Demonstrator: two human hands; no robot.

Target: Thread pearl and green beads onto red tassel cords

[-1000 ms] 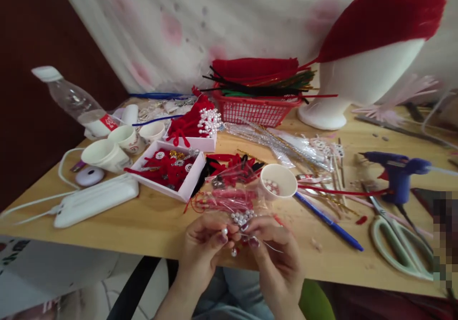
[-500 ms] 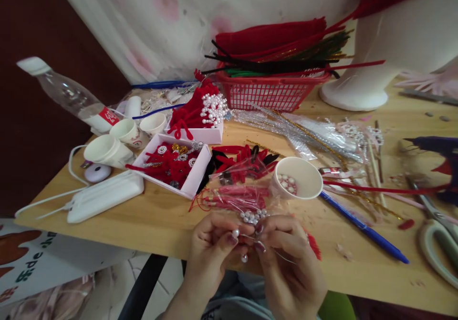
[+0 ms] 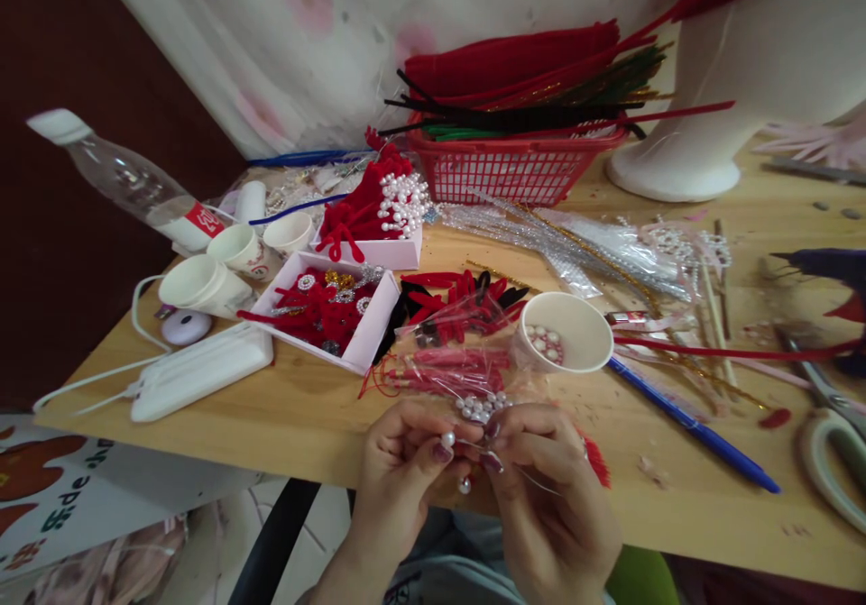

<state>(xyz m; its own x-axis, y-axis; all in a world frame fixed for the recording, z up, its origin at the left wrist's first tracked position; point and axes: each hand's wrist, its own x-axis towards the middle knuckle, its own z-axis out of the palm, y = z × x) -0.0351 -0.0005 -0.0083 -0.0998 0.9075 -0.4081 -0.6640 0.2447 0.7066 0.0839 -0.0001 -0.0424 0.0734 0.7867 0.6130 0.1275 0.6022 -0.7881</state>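
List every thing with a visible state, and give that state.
Left hand, pinching a pearl bead
Right hand, pinching thin wire
Paper bead cup, uncovered
Plastic bottle, capped
Front pink box, open
Rear pink box, heaped
Red mesh basket, overfull
Power bank, cable attached
Scissors, opening unclear

Head view, forward and down, near hands (image 3: 399, 483) (image 3: 551, 497)

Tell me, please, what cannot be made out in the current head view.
In the head view:
Thin strand: too fine to tell wire from thread; the right hand's fingers hide part.
Beads in the paper cup: too small to count.
Hot glue gun: cut off by the right edge.
Mannequin head: cut off by the top edge.
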